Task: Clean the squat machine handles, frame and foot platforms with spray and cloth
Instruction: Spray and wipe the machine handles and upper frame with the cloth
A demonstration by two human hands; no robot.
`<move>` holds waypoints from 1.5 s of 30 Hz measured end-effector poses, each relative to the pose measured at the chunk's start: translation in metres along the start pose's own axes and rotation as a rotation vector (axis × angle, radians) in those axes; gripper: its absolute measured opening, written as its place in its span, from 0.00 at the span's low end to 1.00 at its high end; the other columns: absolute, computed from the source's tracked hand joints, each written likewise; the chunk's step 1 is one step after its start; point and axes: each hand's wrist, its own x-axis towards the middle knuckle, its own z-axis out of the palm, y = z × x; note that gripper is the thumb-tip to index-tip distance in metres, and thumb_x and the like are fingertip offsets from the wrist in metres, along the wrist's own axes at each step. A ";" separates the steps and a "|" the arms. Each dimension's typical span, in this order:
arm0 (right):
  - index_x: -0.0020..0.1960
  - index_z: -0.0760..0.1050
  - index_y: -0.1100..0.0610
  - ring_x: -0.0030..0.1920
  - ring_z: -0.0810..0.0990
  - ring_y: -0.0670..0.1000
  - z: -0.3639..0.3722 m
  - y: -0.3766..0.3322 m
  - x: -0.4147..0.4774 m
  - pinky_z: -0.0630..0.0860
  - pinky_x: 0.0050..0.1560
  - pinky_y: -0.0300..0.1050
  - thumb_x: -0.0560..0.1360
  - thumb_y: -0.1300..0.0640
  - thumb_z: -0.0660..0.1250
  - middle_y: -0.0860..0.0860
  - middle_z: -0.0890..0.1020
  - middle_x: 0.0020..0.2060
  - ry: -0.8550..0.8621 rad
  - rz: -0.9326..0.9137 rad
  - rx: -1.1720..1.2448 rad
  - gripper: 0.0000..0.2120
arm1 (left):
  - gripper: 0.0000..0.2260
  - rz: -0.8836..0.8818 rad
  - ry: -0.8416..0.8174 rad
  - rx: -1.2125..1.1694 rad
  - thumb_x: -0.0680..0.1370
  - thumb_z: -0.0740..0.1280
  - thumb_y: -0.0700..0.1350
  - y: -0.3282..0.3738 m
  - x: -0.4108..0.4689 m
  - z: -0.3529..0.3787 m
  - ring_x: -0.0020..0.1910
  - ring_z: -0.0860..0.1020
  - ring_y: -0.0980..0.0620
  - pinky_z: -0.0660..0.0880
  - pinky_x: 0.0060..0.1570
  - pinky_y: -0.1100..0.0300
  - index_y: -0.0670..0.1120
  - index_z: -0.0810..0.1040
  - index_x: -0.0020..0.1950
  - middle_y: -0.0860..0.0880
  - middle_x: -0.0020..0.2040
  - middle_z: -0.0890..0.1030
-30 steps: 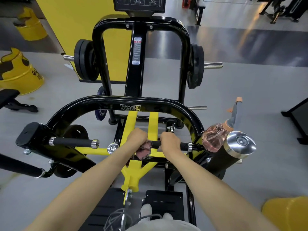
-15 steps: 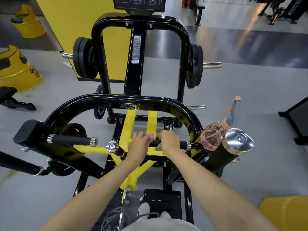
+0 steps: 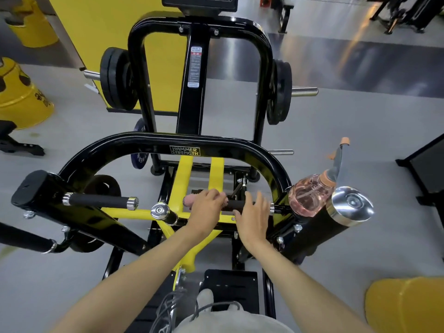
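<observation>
I stand over a black and yellow squat machine with a curved black frame bar (image 3: 182,140). My left hand (image 3: 207,207) grips a pink cloth (image 3: 191,200) wrapped round the right black handle (image 3: 236,205). My right hand (image 3: 253,218) hovers over the same handle with its fingers spread and lifted off. The left handle (image 3: 99,200) is bare. A pink spray bottle (image 3: 310,193) with an orange trigger rests on the right arm beside a chrome-capped roller (image 3: 352,205). The black foot platform (image 3: 231,290) lies below, partly hidden by my arms.
Black weight plates (image 3: 115,78) hang on both sides of the upright frame. Yellow bins (image 3: 21,97) stand at the left, another yellow one (image 3: 406,306) at the lower right. A black stand (image 3: 425,169) sits on the right. Grey cables (image 3: 173,306) hang near my waist.
My left hand has slid the cloth up and onto the handle. My right hand, which gripped the handle before, has let go and opened its fingers.
</observation>
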 end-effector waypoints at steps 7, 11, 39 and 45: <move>0.76 0.56 0.59 0.73 0.59 0.56 -0.004 0.030 -0.023 0.65 0.70 0.50 0.74 0.64 0.66 0.58 0.57 0.75 0.088 0.206 0.107 0.33 | 0.08 0.098 -0.104 0.056 0.68 0.74 0.39 0.040 0.034 0.014 0.36 0.76 0.45 0.70 0.35 0.54 0.47 0.81 0.44 0.49 0.39 0.78; 0.78 0.50 0.58 0.73 0.58 0.51 -0.012 0.033 -0.026 0.68 0.68 0.44 0.76 0.65 0.63 0.52 0.55 0.76 0.062 0.232 0.187 0.35 | 0.06 0.134 -0.133 -0.075 0.78 0.64 0.44 0.055 0.055 0.019 0.42 0.76 0.46 0.73 0.39 0.51 0.46 0.80 0.48 0.47 0.42 0.78; 0.70 0.64 0.60 0.56 0.71 0.51 -0.019 0.037 -0.032 0.72 0.61 0.50 0.75 0.71 0.58 0.47 0.65 0.55 0.035 0.308 0.505 0.24 | 0.19 0.687 -0.196 -0.055 0.63 0.78 0.33 0.042 0.046 0.003 0.44 0.79 0.45 0.79 0.39 0.53 0.44 0.84 0.52 0.46 0.54 0.82; 0.74 0.60 0.56 0.59 0.73 0.54 -0.010 0.039 -0.031 0.75 0.57 0.54 0.76 0.68 0.59 0.53 0.67 0.65 0.016 0.295 0.339 0.28 | 0.15 0.514 -0.239 -0.162 0.64 0.73 0.28 0.023 0.035 -0.016 0.47 0.79 0.40 0.78 0.41 0.52 0.42 0.84 0.47 0.42 0.53 0.82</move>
